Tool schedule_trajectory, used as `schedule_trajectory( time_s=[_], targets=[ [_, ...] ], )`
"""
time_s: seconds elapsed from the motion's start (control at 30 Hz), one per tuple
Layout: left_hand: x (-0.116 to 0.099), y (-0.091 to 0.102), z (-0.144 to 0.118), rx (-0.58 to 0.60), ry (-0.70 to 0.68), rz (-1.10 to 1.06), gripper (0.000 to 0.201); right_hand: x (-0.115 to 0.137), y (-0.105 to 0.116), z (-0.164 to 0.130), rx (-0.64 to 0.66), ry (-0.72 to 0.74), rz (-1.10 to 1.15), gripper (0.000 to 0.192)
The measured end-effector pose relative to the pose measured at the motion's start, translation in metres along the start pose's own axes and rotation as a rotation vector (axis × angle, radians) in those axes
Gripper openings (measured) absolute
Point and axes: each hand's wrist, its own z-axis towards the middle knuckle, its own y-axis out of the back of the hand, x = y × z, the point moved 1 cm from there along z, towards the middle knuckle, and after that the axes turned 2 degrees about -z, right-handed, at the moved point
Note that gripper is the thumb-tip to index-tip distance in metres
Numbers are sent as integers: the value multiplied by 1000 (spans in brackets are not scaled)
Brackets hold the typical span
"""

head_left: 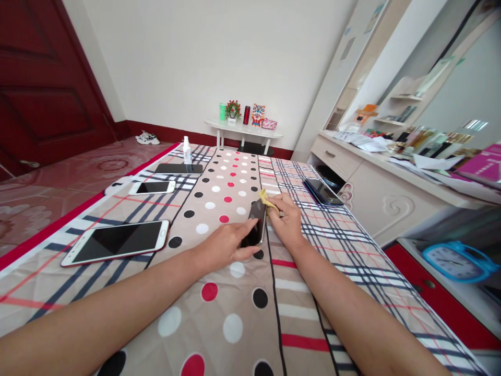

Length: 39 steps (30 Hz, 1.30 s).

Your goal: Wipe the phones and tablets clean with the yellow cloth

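A dark smartphone (256,211) is held at a tilt above the dotted bedspread (219,318). My left hand (229,243) grips its near end, the thumb below and fingers over the screen. Pinched in my right hand (287,218) is a small yellow cloth (267,199), which touches the phone's right edge near its far end. To the left lie a large white phone with a red edge (121,241), a smaller white phone (152,187) and a black phone (168,168). A white spray bottle (187,151) stands by the black phone.
Several stacked dark phones (323,191) lie at the bed's right side. Beyond the bed, a low white table (245,128) carries a plant and ornaments. A cluttered dresser (391,183) runs along the right, with a blue alarm clock (454,261) nearer. White shoes (147,138) sit on the floor.
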Motion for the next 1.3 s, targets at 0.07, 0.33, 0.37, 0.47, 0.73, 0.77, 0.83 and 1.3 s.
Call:
schedule_trajectory(
  time_s=[0.07, 0.33, 0.37, 0.47, 0.73, 0.77, 0.83, 1.3],
  targets=[
    [3, 0, -1, -20, 12, 8, 61, 12, 1, -3, 28, 88, 23, 31],
    [8, 4, 0, -111, 63, -146, 12, 53, 3, -18, 120, 571, 99, 42],
    [7, 4, 0, -121, 65, -170, 9, 54, 3, -18, 128, 592, 83, 42],
    [5, 5, 0, -179, 103, -244, 13, 53, 3, -17, 125, 596, 42, 40],
    [20, 26, 9, -429, 327, -650, 34, 50, 0, -17, 129, 563, 31, 38],
    [22, 27, 13, -446, 362, -661, 31, 51, -1, -17, 127, 566, 40, 38],
    [26, 26, 23, -430, 383, -651, 30, 52, -3, -17, 128, 569, 48, 37],
    [44, 32, 65, -264, 509, -377, 34, 53, -7, -16, 192, 636, 57, 29]
  ],
)
